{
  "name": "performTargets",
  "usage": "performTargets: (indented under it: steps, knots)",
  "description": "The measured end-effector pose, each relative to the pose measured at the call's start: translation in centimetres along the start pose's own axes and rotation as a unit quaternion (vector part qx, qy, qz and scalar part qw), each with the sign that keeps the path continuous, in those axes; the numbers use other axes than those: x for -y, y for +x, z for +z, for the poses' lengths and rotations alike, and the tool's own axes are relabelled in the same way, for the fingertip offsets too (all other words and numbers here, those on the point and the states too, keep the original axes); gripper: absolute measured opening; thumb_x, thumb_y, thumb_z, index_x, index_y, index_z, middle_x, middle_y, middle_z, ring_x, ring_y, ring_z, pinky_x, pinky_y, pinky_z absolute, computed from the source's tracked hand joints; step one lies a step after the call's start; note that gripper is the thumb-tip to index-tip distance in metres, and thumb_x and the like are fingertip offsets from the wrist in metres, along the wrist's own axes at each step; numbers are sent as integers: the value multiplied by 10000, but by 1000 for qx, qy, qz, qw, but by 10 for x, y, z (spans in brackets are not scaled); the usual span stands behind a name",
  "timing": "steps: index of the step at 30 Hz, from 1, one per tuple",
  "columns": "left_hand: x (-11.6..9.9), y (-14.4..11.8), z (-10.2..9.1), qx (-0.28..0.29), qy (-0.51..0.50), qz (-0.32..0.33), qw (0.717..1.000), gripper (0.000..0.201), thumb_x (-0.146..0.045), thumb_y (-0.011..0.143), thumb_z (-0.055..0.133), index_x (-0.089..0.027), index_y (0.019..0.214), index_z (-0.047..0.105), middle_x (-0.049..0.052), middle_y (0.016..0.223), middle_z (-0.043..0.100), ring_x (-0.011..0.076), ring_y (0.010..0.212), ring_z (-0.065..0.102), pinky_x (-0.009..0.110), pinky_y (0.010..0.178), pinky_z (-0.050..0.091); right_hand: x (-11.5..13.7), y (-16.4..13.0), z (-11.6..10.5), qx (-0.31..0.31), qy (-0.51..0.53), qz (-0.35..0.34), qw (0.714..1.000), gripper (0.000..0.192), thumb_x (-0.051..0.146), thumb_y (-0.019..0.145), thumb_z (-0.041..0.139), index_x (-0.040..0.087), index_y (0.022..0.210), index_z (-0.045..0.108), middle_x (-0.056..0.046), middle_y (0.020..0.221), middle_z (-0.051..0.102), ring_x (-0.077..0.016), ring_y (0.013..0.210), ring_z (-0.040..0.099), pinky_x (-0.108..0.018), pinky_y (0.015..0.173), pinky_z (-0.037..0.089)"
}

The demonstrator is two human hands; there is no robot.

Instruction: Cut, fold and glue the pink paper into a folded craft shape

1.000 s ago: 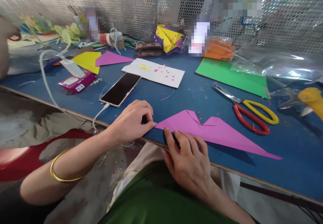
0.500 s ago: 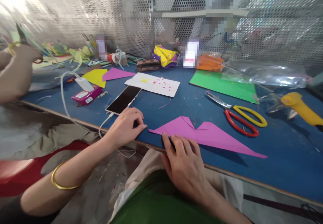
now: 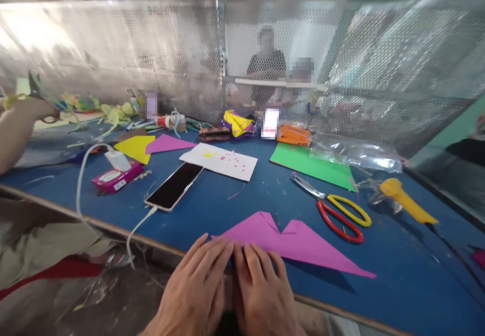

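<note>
A folded magenta paper (image 3: pixel 291 242) lies on the blue table (image 3: pixel 417 280) near its front edge, its long point reaching right. My left hand (image 3: pixel 199 290) lies flat with fingers spread, its fingertips on the paper's left corner. Beside it, my right hand (image 3: pixel 261 288) rests flat too, fingers pressing the paper's near edge. Neither hand grips anything. Red and yellow scissors (image 3: pixel 339 212) lie past the paper to the right.
A phone (image 3: pixel 174 185) on a white cable lies left of the paper, next to a pink power bank (image 3: pixel 113 179). Farther back are white dotted paper (image 3: pixel 220 160), green paper (image 3: pixel 312 163), yellow paper (image 3: pixel 135 147) and a yellow tool (image 3: pixel 407 200). Another person's hand (image 3: pixel 17 124) works at far left.
The camera has tilted up, showing more of the mesh wall. My left hand moved right from beside the paper onto its left corner, now lying flat next to my right hand.
</note>
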State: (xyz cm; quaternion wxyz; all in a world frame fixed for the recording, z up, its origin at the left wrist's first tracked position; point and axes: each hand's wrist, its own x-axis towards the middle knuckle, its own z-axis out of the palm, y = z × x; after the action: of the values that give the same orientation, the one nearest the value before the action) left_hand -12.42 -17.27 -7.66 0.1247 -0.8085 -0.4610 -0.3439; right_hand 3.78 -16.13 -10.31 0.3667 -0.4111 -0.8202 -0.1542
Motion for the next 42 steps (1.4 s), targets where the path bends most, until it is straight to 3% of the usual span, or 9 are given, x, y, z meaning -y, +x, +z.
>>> performTargets:
  steps: [3,13,20,24,28,34,37,39,42]
  knots:
    - [3,-2,9,-44,5,-6,999,420,-198,904,420,-226,1247,661,-24,1153,745,130,1056,669,258,1241,182,-1,-3,15,-79,-5,19,997,386,160,973,368,129,1200,679,-87,1030,741,-223,994,626,-398,937,372]
    - [5,-4,15,-28,83,23,996,390,-491,976,419,-331,1176,714,-10,1064,758,165,1023,667,358,1269,105,-17,-20,10,-91,-69,27,993,368,187,942,421,153,1160,715,-59,1047,766,-211,960,684,-385,924,410]
    - [8,-5,27,-56,110,28,992,365,-504,975,426,-345,1133,714,-16,1041,747,156,1002,668,360,1271,116,-26,-23,21,-111,-106,3,988,354,168,903,458,195,1137,722,-35,984,774,-203,896,700,-383,870,440]
    - [-3,-1,13,-30,85,9,996,380,-434,987,418,-271,1176,704,27,1083,743,193,1039,673,387,1262,139,-24,-20,-10,-51,-64,35,996,358,212,915,501,135,1217,676,-82,1084,754,-230,974,680,-401,943,417]
    - [-6,4,-4,48,89,28,994,398,-386,967,490,-170,1255,660,104,1180,717,258,1119,661,453,1257,110,-21,-12,-36,14,-65,26,997,375,215,964,473,62,1263,638,-148,1146,727,-258,1044,643,-406,958,410]
    - [2,-4,-21,84,116,4,990,516,-425,932,554,-134,1357,564,137,1283,680,327,1197,619,550,1228,145,-21,-9,-42,49,-40,41,997,378,219,989,463,47,1288,616,-154,1168,711,-253,1063,631,-422,984,368]
    - [-2,-3,-21,75,129,2,989,623,-459,910,561,-104,1418,500,172,1334,642,389,1304,523,601,1212,135,-21,-9,-43,59,-38,41,997,395,232,989,461,43,1307,600,-156,1198,700,-252,1111,604,-421,1006,353]
    - [-8,2,-16,57,113,6,992,650,-405,916,538,-89,1474,430,182,1400,591,381,1390,437,567,1216,170,-21,-9,-42,64,-43,37,996,412,243,986,457,34,1316,590,-157,1210,695,-253,1150,579,-422,1011,353]
    - [-15,12,-2,75,48,93,992,621,-257,917,483,-83,1504,380,155,1440,565,294,1385,467,436,1203,276,-24,-9,-41,64,-49,28,996,428,261,977,444,30,1304,597,-160,1194,696,-254,1156,560,-424,1010,359]
